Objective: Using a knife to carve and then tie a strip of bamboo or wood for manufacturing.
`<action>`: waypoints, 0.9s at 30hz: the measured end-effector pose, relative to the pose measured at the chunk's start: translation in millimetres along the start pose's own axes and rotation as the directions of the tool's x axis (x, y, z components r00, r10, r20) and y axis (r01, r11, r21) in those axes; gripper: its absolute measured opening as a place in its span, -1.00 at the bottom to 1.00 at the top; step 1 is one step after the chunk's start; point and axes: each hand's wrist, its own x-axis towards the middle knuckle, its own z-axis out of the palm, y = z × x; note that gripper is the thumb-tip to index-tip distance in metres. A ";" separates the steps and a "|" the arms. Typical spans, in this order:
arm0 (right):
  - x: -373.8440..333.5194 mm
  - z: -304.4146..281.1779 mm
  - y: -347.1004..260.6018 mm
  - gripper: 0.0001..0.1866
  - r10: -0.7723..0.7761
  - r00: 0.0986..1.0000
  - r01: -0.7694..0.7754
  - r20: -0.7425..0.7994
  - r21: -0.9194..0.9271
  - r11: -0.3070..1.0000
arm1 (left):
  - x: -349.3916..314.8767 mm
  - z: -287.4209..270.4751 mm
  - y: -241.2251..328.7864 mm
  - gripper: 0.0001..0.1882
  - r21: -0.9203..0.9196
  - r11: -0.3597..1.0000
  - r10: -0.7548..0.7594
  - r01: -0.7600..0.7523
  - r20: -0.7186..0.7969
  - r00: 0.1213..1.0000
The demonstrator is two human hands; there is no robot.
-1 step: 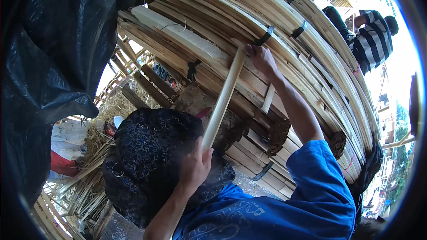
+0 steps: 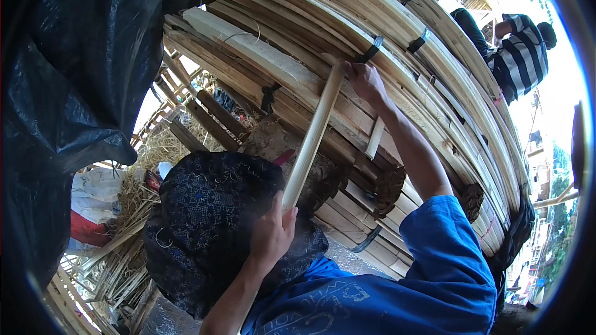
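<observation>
Pale strip (image 2: 315, 130): slender, straight, smooth, faintly glossy | I see it slanting in front of stacked slats (image 2: 298, 0) | left hand (image 2: 273, 234): closed round its lower end | right hand (image 2: 366, 82): fingers curled at upper end, grip I cannot tell

Daylight is overexposed at right; long pale bundled wooden strips (image 2: 403, 74) are lens-bowed; glossy black plastic sheeting (image 2: 81, 80) is dimly lit.

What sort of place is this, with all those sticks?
Probably a bamboo or wood workshop: long, pale split strips are bundled with black ties, straw-coloured shavings are heaped at left, and one smooth, pale, narrow strip slants across the middle.
</observation>
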 end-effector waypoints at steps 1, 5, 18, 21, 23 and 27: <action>1.5 1.9 0.0 -0.44 -0.030 1.000 0.030 -0.006 -0.018 0.999 | -0.1 -0.1 -0.6 -0.48 0.000 1.000 -0.005 0.005 0.001 1.000; -0.5 2.7 -2.1 -0.45 -0.006 0.999 0.006 0.039 0.009 1.000 | 0.3 0.9 -3.3 -0.48 -0.019 1.000 -0.006 0.006 -0.018 1.000; -8.0 7.1 -7.6 -0.52 -0.102 0.993 0.109 -0.066 0.111 0.988 | -2.2 7.2 -0.6 -0.51 0.054 0.996 -0.067 0.071 -0.069 0.995; -5.7 11.4 1.9 -0.53 -0.042 0.999 0.042 -0.010 0.089 0.995 | -2.8 7.0 5.2 -0.51 0.094 0.991 -0.089 0.096 -0.074 0.993; -6.3 11.6 -0.1 -0.52 0.007 0.999 -0.009 0.034 0.062 0.998 | -3.5 8.0 3.5 -0.50 0.090 0.991 -0.096 0.103 -0.075 0.993; -17.3 11.0 -4.4 -0.49 -0.007 1.000 0.005 0.012 0.098 0.995 | -3.1 7.3 3.4 -0.50 0.078 0.991 -0.106 0.111 -0.065 0.992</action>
